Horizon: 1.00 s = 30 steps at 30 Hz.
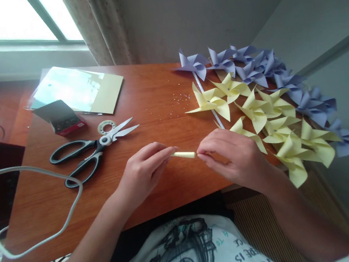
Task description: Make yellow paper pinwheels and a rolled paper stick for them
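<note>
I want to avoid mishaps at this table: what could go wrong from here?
The scissors lie open near the left hand, so a careless reach might cut it. The yellow paper roll in the left hand could loosen if the pinch slips. The nearest yellow pinwheel seems to overhang the table, so the right hand could knock it off.

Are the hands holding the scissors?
No, the scissors lie on the table, while the left hand holds a yellow paper roll.
</note>
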{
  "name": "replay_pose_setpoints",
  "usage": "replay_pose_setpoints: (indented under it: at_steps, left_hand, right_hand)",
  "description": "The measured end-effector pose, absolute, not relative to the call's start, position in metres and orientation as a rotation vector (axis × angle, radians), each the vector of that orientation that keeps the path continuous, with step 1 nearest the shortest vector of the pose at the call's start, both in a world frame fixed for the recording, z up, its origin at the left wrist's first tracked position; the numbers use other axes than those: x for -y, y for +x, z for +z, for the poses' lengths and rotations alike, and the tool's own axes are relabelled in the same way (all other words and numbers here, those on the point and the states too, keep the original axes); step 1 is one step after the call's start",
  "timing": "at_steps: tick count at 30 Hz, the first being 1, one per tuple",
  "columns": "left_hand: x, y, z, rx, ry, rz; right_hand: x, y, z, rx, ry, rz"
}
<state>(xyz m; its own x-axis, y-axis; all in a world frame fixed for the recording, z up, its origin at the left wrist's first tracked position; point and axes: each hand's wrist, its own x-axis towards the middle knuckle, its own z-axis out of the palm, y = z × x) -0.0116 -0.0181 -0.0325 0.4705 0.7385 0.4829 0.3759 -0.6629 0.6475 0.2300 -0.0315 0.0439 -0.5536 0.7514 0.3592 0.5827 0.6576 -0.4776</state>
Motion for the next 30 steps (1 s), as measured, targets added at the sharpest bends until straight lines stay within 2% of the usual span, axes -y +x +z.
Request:
replay_pose_setpoints:
  at_steps: [13, 30]
  left_hand:
    - [0.0179, -0.01, -0.0313, -0.95, 2.258, 1.055]
    - [0.0179, -0.0092, -0.0292, -0.942, 2.232, 0.946]
  right_hand:
    - [0.0334, 0.2327, 0.0391, 2.429, -0.994, 0.198]
    - [0.0324, 0.2341, 0.039, 2.482, -0.962, 0.213]
